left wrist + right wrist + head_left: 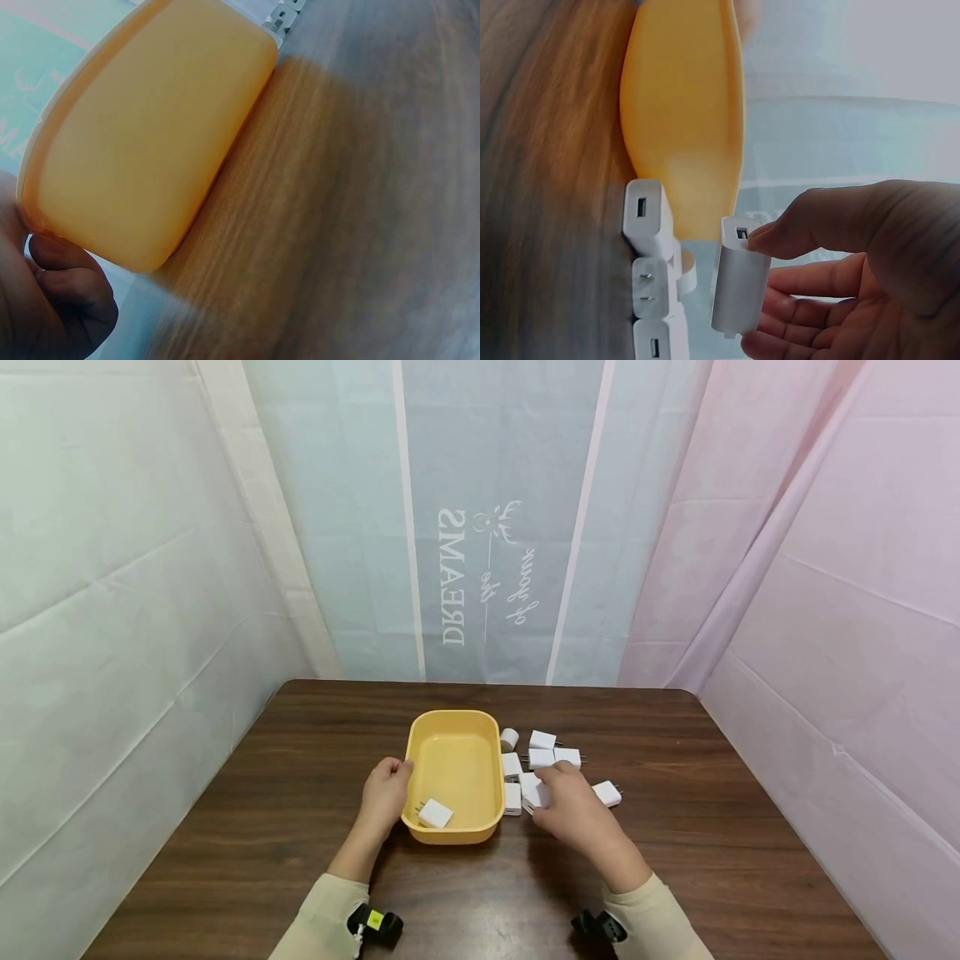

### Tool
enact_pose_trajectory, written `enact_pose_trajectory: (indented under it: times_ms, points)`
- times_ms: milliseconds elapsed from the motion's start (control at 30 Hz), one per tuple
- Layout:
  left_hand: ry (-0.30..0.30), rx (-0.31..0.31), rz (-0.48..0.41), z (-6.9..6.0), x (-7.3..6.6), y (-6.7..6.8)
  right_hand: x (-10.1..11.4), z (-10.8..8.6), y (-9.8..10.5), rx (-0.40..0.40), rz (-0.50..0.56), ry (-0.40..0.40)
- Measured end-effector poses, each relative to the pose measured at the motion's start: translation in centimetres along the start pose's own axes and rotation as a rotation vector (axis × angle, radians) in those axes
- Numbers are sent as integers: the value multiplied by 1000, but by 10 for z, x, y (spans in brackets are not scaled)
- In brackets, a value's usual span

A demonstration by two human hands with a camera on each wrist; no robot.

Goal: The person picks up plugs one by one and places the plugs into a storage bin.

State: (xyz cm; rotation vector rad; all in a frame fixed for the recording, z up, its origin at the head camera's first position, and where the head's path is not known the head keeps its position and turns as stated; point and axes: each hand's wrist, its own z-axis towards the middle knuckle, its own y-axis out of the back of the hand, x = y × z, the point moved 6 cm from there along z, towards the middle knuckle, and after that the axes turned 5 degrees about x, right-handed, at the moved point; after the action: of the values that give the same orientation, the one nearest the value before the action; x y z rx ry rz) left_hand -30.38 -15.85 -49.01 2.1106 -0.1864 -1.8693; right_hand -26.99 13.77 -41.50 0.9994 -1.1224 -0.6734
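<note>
With the yellow tray (453, 837) taken as the dial's centre, a cream sleeve (322, 917) lies nearest at about half past seven and its twin (658, 917) at four. Between them, at six, the dark wood-grained desk (468, 902) carries a soft sheen. At nine, the left hand's (385, 789) grip pinches the tray's rim; past three, the right hand's (576, 806) pinches a white charger (739, 281) near the tray. Another charger (436, 813) lies inside at seven, while loose chargers (542, 758) cluster on the desk from two to four. Beyond the far edge, at twelve, hangs blue-grey cloth (502, 443) with turned white lettering (453, 577); a pale cloth wall (112, 610) rises at ten, a pinkish one (840, 610) at two.
</note>
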Motion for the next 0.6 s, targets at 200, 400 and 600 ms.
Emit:
enact_pose_trajectory:
  times_ms: [200,400,600]
  points:
    - [10,-1,14,-2,1,1,16,-1,1,12,11,80]
    - [14,1,11,-2,1,1,29,-3,0,21,3,138]
    - [5,3,4,0,1,-1,41,-1,1,3,16,242]
